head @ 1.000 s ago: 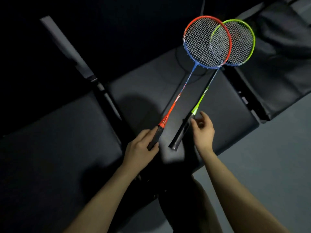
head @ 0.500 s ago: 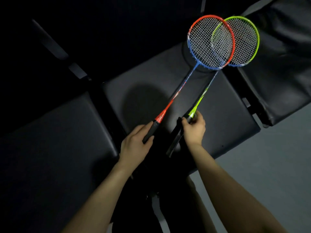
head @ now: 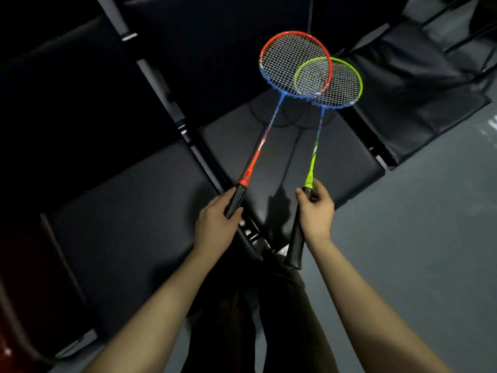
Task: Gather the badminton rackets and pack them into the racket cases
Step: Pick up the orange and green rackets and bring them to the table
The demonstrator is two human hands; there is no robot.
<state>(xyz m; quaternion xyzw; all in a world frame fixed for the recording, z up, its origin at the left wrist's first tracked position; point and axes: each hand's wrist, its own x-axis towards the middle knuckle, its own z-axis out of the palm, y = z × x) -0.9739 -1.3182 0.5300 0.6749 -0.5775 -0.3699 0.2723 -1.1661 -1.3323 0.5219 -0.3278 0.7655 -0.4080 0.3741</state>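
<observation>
The left hand (head: pixel 215 227) is gripping the orange racket (head: pixel 294 68) by its handle, the right hand (head: pixel 316 214) the green racket (head: pixel 329 82); both heads are overlapping beyond the fingers. Shaft markings are too blurred to read.

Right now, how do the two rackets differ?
The orange-and-blue racket is held in the left hand; the green-and-blue racket in the right hand. The orange one's head overlaps the green one's. Both have black grips and white strings.
</observation>
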